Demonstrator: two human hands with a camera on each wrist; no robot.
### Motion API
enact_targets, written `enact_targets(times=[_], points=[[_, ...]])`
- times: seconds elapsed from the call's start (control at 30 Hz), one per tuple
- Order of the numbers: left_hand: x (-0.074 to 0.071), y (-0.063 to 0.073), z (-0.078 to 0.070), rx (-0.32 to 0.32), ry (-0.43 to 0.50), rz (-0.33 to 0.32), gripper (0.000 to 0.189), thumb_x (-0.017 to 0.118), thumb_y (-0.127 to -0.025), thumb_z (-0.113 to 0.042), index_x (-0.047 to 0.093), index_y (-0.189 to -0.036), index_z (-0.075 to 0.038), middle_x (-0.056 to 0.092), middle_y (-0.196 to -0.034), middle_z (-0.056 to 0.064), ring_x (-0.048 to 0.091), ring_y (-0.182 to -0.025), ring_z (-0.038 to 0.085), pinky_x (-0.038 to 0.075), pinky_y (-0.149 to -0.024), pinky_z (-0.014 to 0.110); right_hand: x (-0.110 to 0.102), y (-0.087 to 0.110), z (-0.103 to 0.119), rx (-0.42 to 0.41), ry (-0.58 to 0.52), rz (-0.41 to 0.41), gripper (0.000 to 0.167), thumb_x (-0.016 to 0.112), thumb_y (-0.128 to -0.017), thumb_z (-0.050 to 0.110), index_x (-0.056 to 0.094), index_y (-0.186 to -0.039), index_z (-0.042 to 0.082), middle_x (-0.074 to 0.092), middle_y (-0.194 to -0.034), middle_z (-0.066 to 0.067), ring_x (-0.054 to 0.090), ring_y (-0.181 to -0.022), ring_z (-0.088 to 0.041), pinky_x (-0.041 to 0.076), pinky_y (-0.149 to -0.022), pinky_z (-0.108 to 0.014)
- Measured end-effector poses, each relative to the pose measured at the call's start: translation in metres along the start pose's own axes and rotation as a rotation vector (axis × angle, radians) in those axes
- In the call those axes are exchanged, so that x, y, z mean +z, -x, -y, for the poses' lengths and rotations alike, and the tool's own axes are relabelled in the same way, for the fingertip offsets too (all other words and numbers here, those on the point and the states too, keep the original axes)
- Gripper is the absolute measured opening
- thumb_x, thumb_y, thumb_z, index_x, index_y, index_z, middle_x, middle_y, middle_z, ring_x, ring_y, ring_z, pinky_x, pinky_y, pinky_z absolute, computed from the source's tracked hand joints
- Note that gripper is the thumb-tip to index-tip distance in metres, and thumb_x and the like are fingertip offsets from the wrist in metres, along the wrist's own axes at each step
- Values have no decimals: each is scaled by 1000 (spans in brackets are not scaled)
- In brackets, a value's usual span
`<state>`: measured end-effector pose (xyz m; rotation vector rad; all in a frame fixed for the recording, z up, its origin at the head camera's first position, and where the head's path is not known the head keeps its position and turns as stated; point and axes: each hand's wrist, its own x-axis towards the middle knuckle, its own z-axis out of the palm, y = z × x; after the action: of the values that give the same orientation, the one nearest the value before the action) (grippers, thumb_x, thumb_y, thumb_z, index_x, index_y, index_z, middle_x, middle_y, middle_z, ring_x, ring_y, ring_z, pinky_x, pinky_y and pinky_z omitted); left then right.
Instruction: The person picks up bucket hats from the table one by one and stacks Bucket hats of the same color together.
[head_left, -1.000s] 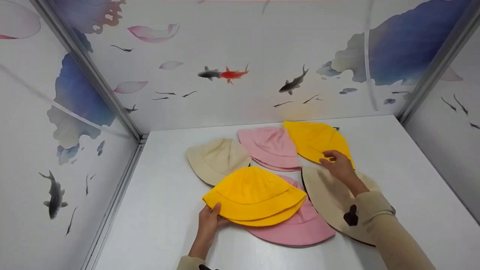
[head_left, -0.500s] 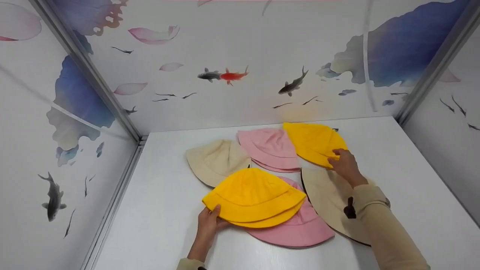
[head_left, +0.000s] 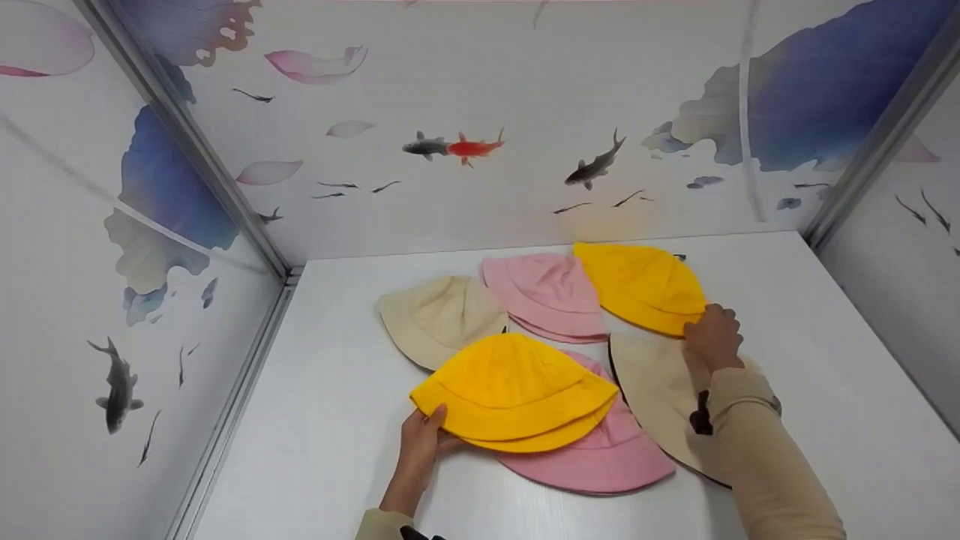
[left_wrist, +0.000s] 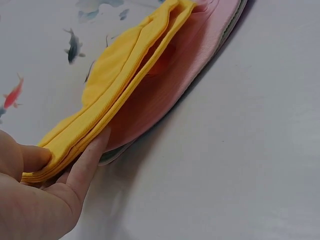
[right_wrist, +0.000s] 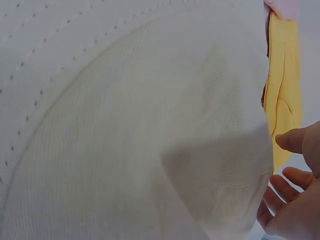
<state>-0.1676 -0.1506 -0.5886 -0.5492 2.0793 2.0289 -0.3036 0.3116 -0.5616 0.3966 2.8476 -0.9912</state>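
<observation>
A folded yellow bucket hat (head_left: 517, 390) is tilted up over a pink hat (head_left: 600, 465), its left brim corner pinched by my left hand (head_left: 424, 442). In the left wrist view, the thumb lies on top of the yellow brim and a finger (left_wrist: 90, 157) extends beneath it. My right hand (head_left: 716, 337) is at the right brim corner of a second yellow hat (head_left: 645, 285), over the upper part of a large beige hat (head_left: 660, 397). In the right wrist view, its thumb (right_wrist: 290, 140) overlaps the yellow brim and its fingers are loosely bent, apart from the thumb.
A smaller beige hat (head_left: 442, 322) lies at the left of the group, and another pink hat (head_left: 551, 296) is at the back between it and the second yellow one. White panels printed with fish and petals (head_left: 465, 146) enclose the white table (head_left: 300, 420) on three sides.
My right hand has moved right along the second yellow hat's brim to its corner, its fingers now more bent. The left hand keeps holding the front yellow hat in place.
</observation>
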Motion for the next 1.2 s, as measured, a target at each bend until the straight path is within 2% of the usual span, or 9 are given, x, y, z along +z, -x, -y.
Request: enact_targets(times=[0.13,0.27,0.4,0.63,0.87,1.07,1.13,1.2], points=[[2,-1,1,-20,3,-4,56,45,-108,-33,35,-153,-2,52,-148,19,65,-109,17,57,-94,32,1,3,0,51,34,3,55,47,-100,19,36,-132,-25,41,-127,-46,40,-119,-60,33,-101,-72],[2,-1,0,-26,14,-2,56,45,-108,-32,34,-154,-2,51,-149,19,65,-108,16,57,-94,33,3,3,0,69,45,-17,57,53,-100,21,38,-128,-26,44,-125,-46,42,-118,-60,35,-101,-71],[0,-1,-1,-16,20,-1,57,45,-107,-32,33,-154,-1,51,-149,20,65,-106,16,58,-91,33,4,-1,-3,52,38,-23,60,55,-99,22,36,-129,-26,42,-126,-47,41,-118,-61,35,-101,-72],[-2,0,1,-14,15,3,58,46,-107,-33,33,-154,-1,51,-149,20,66,-104,16,59,-91,33,-3,-3,-9,7,-23,-2,60,51,-97,17,34,-138,-24,41,-133,-45,41,-123,-58,34,-106,-70],[-1,1,1,-25,25,-13,55,45,-108,-30,34,-152,0,53,-146,21,67,-105,17,59,-89,33,-8,-2,-2,-46,-102,-49,55,48,-96,11,39,-137,-25,46,-135,-45,48,-121,-56,42,-106,-63],[-1,0,1,-32,42,-13,54,45,-108,-30,35,-152,-1,54,-146,20,67,-103,16,59,-89,33,-15,-4,4,-23,-161,-38,50,49,-99,12,43,-137,-20,48,-136,-40,47,-123,-50,41,-110,-60],[0,-1,0,-31,45,-6,54,46,-108,-30,35,-153,-2,54,-146,20,67,-103,16,59,-88,32,-17,-4,5,-28,-175,-70,47,50,-97,11,48,-134,-20,52,-132,-39,50,-117,-47,44,-106,-58],[0,-2,0,-28,44,-6,54,46,-107,-30,35,-152,-2,54,-146,20,67,-103,16,59,-88,32,-19,-3,7,-40,-181,-116,44,51,-96,10,53,-129,-19,57,-127,-38,55,-108,-43,50,-97,-52]])
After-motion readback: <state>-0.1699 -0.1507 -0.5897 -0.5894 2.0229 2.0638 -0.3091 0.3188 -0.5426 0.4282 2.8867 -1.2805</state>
